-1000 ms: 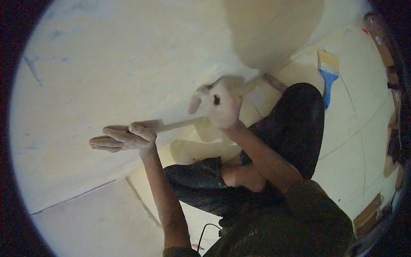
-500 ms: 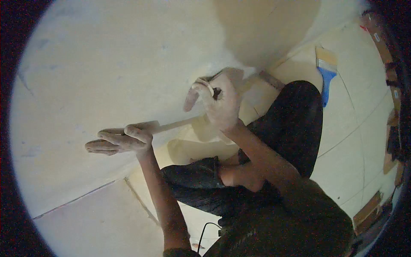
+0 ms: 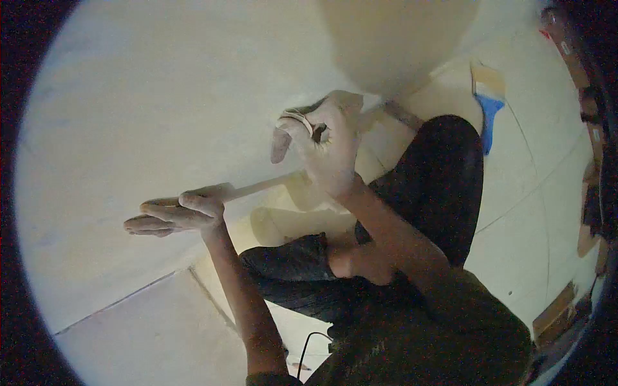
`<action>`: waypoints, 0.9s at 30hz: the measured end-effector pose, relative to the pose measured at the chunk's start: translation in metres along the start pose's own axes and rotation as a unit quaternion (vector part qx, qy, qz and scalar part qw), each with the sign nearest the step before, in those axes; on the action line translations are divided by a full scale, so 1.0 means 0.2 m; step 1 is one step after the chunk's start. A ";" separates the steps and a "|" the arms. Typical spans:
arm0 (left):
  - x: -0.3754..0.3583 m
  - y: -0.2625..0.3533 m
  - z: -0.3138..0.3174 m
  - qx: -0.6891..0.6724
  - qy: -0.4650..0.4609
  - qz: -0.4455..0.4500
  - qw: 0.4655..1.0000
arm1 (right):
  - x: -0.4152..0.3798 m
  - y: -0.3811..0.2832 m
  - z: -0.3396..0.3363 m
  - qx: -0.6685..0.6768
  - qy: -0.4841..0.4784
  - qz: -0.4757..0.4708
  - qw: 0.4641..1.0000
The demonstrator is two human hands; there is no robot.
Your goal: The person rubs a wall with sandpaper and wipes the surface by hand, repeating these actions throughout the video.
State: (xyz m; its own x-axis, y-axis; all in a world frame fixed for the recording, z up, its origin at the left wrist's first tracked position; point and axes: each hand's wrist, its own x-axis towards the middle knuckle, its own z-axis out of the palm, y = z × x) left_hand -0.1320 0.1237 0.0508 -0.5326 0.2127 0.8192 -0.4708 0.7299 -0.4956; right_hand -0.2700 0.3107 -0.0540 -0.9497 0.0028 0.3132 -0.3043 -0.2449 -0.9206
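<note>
- Thin pale item: in R hand, btwn thumb & fingers, up at the wall, centre of scene; only a curved edge shows, so can't tell exactly what it is.
- R hand: curled round & gripping that item; pale dust over skin, one finger hooked out to the left.
- L hand: open, nothing in it, left of & nearer than R hand; fingers straight, pointing left along wall. Dusty too. Can't tell if whole palm touches.
- Wall: pale, w/ faint bluish patches far left; big rounded shadow on far side.
- Brown strip: just right of R hand, nr foot of wall; too blurred to ID.
- Dark trousers: person's legs, bent, nr side of hands.
- Brush: blue handle, pale bristles pointing far; lies on tiled floor, right of knee, well apart from hands.
- Cardboard: along far right edge.
- Black cable: near side, by torso.
</note>
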 end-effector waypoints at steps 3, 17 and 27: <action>0.02 -0.01 0.00 -0.003 0.015 0.004 1.000 | -0.07 0.11 0.02 0.063 0.009 0.062 0.996; 0.06 0.03 0.07 0.005 0.008 0.021 1.000 | 0.20 0.00 -0.10 0.064 -0.002 -0.107 0.992; -0.01 0.09 0.08 0.007 0.024 0.009 1.000 | 0.03 0.08 -0.06 0.056 0.043 0.029 0.997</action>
State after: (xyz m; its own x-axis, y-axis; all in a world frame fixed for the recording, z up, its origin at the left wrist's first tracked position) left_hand -0.1518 0.1267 0.0357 -0.5068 0.2580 0.8225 -0.4709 0.7163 -0.5149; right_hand -0.2823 0.3192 -0.0692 -0.9697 0.0681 0.2346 -0.2434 -0.3532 -0.9033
